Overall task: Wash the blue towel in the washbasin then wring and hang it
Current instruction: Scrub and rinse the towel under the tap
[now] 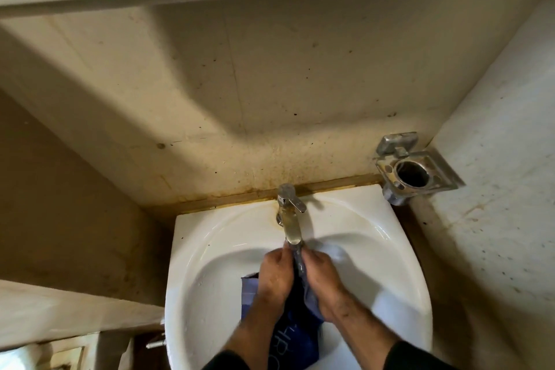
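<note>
The blue towel [295, 336] hangs bunched inside the white washbasin [207, 285], its wet top edge pulled up right under the tap spout. My left hand [274, 275] grips the towel on its left side. My right hand [324, 278] grips it on the right, and the two hands are pressed close together with a ridge of cloth between them. The metal tap [289, 213] stands at the back of the basin, its spout ending just above my fingers. Whether water runs I cannot tell.
A metal tumbler holder [413, 170] is fixed to the wall at the basin's back right corner. Stained beige walls close in behind and on both sides. A ledge [60, 309] runs along the left, with a small pipe fitting [156, 342] below it.
</note>
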